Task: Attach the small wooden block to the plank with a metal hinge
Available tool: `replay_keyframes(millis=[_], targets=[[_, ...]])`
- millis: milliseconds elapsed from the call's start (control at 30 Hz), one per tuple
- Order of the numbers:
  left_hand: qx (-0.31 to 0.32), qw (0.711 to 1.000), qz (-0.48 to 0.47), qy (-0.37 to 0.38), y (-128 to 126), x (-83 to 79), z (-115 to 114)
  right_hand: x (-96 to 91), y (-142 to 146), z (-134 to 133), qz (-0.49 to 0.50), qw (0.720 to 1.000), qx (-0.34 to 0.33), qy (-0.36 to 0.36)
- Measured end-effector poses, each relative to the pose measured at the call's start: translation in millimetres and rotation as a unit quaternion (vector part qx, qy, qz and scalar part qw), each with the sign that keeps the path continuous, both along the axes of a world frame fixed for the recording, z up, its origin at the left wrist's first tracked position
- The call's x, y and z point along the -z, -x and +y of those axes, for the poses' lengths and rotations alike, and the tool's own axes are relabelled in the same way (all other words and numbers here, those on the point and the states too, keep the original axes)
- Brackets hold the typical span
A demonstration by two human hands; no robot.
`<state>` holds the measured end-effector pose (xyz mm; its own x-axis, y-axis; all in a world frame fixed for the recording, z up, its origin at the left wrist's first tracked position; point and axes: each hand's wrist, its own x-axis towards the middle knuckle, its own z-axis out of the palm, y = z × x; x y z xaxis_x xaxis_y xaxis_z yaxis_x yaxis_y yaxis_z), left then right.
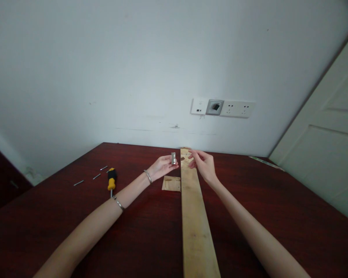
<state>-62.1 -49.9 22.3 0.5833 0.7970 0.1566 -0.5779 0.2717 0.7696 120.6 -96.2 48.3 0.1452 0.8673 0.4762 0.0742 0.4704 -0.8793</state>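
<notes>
A long pale wooden plank [195, 216] lies on the dark red table [278, 216], running away from me toward the wall. My left hand [162, 166] pinches a small silver metal hinge [173, 158] upright just left of the plank's far end. My right hand [203, 164] hovers over that far end with its fingers curled close together near the hinge; whether they hold anything is too small to make out. A small flat piece of wood [171, 183] rests against the plank's left side, under my left hand.
A yellow and black screwdriver [111, 180] lies left of my left wrist. Several loose screws [96, 176] are scattered farther left. The white wall holds sockets [222, 107]; a white door [327, 150] stands at the right.
</notes>
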Motion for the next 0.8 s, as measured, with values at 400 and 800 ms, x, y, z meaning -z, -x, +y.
replay_keyframes(millis=[400, 800], targets=[[-0.031, 0.998, 0.025, -0.045, -0.4, 1.5, 3.0, 1.0, 3.6, -3.6, -0.028, 0.999, -0.026, 0.008], [-0.289, 0.913, 0.211, -0.193, -5.4, 10.1, 7.1, 22.1, 9.3, 7.0, -0.114, 0.983, -0.107, 0.1]])
